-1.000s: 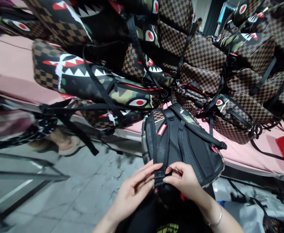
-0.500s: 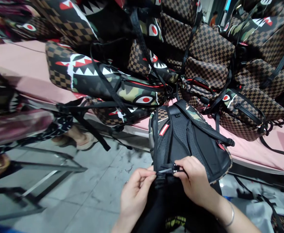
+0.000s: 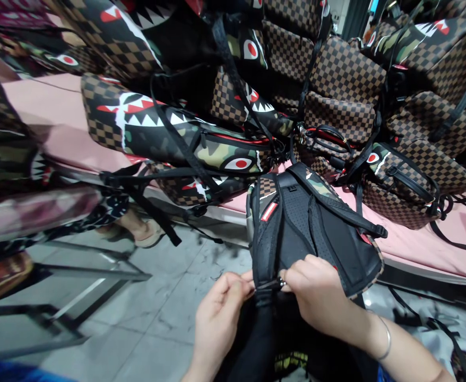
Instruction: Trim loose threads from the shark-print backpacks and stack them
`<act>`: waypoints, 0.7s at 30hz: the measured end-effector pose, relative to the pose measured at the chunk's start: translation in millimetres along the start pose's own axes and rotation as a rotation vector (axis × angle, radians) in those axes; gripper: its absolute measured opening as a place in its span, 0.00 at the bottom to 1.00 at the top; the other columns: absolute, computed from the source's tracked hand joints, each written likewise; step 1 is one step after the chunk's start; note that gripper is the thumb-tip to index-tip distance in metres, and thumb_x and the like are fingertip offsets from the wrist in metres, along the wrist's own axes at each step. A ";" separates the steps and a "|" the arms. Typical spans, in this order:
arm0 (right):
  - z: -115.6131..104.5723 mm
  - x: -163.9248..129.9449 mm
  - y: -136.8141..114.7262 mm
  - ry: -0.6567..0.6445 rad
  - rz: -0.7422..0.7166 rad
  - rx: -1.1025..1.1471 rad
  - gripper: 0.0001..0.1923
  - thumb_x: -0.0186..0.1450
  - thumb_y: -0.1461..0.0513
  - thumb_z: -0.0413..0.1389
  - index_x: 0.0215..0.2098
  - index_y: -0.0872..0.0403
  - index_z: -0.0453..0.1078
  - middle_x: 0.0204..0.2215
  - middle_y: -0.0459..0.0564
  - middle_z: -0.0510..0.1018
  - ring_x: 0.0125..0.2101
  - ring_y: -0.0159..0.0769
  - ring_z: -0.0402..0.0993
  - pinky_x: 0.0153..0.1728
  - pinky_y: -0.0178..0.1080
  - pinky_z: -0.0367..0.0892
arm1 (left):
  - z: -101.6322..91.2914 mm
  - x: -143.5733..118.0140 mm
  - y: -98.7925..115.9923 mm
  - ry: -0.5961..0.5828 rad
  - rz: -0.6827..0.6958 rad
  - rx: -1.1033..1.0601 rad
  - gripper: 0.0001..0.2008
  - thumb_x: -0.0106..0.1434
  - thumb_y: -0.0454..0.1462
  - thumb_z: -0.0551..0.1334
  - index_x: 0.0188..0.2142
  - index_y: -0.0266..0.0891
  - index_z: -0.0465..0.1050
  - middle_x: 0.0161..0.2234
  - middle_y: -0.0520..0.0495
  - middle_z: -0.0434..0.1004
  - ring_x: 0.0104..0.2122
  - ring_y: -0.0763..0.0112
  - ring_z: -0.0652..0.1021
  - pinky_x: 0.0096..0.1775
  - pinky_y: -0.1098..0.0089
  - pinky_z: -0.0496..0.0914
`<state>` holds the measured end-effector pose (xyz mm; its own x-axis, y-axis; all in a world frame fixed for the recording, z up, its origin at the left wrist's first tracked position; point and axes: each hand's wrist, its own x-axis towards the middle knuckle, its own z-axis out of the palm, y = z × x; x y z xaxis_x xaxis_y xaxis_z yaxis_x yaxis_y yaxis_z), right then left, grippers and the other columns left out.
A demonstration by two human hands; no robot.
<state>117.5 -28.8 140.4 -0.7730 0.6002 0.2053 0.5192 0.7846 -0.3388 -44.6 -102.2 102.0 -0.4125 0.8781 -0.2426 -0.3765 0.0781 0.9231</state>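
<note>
A backpack (image 3: 316, 228) with a black mesh back panel and camouflage and checker sides lies back-up, half over the edge of a pink table (image 3: 416, 244). My left hand (image 3: 221, 313) pinches the lower end of its left shoulder strap (image 3: 265, 249). My right hand (image 3: 316, 297) grips a small metal tool (image 3: 281, 282) at the same strap end, its tip touching the strap next to my left fingers. A bracelet sits on my right wrist.
Many brown checkered and shark-mouth backpacks (image 3: 185, 132) are piled across the table, with black straps (image 3: 145, 196) hanging over the edge. Another person's sandalled foot (image 3: 145, 233) stands on the grey marble floor beside a metal frame (image 3: 77, 276).
Both hands have drawn closer together at the strap end, and my right hand now covers most of the tool. The view has shifted slightly.
</note>
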 end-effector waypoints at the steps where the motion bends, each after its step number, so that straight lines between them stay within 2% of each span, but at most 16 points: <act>1: 0.7 -1.6 3.0 0.055 0.032 0.109 0.04 0.64 0.65 0.50 0.33 0.53 0.67 0.27 0.47 0.72 0.29 0.35 0.64 0.30 0.37 0.57 | 0.5 0.9 3.3 -0.021 -0.023 -0.097 0.23 0.53 0.53 0.61 0.17 0.37 0.64 0.21 0.51 0.70 0.22 0.75 0.68 0.26 0.74 0.64; 4: 5.4 -6.6 6.9 0.182 0.194 0.503 0.05 0.65 0.63 0.49 0.39 0.53 0.65 0.33 0.47 0.74 0.34 0.33 0.68 0.36 0.35 0.62 | 2.1 6.0 12.9 -0.011 -0.084 -0.203 0.22 0.51 0.55 0.61 0.25 0.37 0.69 0.21 0.51 0.70 0.21 0.75 0.68 0.25 0.74 0.64; 6: 14.5 -8.6 3.0 0.134 0.296 0.728 0.11 0.63 0.61 0.53 0.44 0.52 0.63 0.35 0.46 0.75 0.35 0.33 0.71 0.35 0.33 0.64 | 3.5 11.2 17.1 0.025 -0.103 -0.116 0.21 0.48 0.52 0.66 0.34 0.39 0.70 0.22 0.53 0.72 0.22 0.74 0.69 0.24 0.75 0.64; 8: 29.5 -8.9 -5.6 0.025 0.353 0.827 0.22 0.58 0.59 0.58 0.50 0.51 0.60 0.33 0.44 0.76 0.32 0.33 0.73 0.32 0.32 0.66 | 5.0 17.2 20.0 0.002 -0.131 0.010 0.23 0.46 0.49 0.68 0.37 0.39 0.69 0.24 0.52 0.73 0.24 0.72 0.71 0.24 0.75 0.63; 10: 47.8 -7.5 -16.2 -0.068 0.351 0.792 0.30 0.55 0.58 0.60 0.53 0.51 0.57 0.28 0.42 0.77 0.27 0.34 0.73 0.28 0.32 0.65 | 5.6 23.3 23.0 -0.044 -0.140 0.099 0.21 0.47 0.48 0.67 0.36 0.37 0.70 0.24 0.51 0.73 0.26 0.70 0.72 0.25 0.74 0.64; 11: 56.8 -6.3 -21.1 -0.097 0.338 0.728 0.30 0.55 0.59 0.59 0.54 0.52 0.57 0.27 0.42 0.77 0.26 0.34 0.73 0.27 0.33 0.65 | 5.2 26.3 24.9 -0.070 -0.136 0.128 0.20 0.48 0.48 0.67 0.35 0.37 0.70 0.25 0.50 0.74 0.26 0.70 0.72 0.26 0.74 0.64; 13: 72.3 -3.6 -29.0 -0.100 0.314 0.547 0.25 0.57 0.61 0.56 0.52 0.53 0.59 0.26 0.44 0.77 0.27 0.36 0.73 0.28 0.34 0.64 | 2.4 32.5 29.2 -0.112 -0.112 0.189 0.18 0.50 0.49 0.65 0.33 0.36 0.71 0.26 0.50 0.74 0.26 0.71 0.72 0.27 0.74 0.65; 16: 86.4 0.1 -34.2 -0.022 0.314 0.300 0.15 0.56 0.63 0.53 0.42 0.52 0.65 0.28 0.47 0.77 0.30 0.37 0.74 0.30 0.34 0.64 | -6.3 41.8 35.6 -0.131 -0.043 0.343 0.17 0.50 0.49 0.64 0.31 0.37 0.70 0.24 0.51 0.72 0.23 0.73 0.69 0.26 0.74 0.63; 21: 96.2 2.8 -32.4 0.067 0.279 0.145 0.05 0.54 0.67 0.51 0.29 0.53 0.65 0.21 0.46 0.75 0.24 0.36 0.72 0.24 0.34 0.59 | -24.0 49.2 42.8 -0.161 0.031 0.686 0.16 0.44 0.45 0.68 0.27 0.38 0.69 0.20 0.55 0.68 0.22 0.73 0.69 0.26 0.74 0.64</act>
<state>63.5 -67.5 63.6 -0.5802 0.8015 0.1447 0.6466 0.5613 -0.5165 -100.8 -66.9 122.4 -0.2671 0.9395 -0.2145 0.2636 0.2853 0.9215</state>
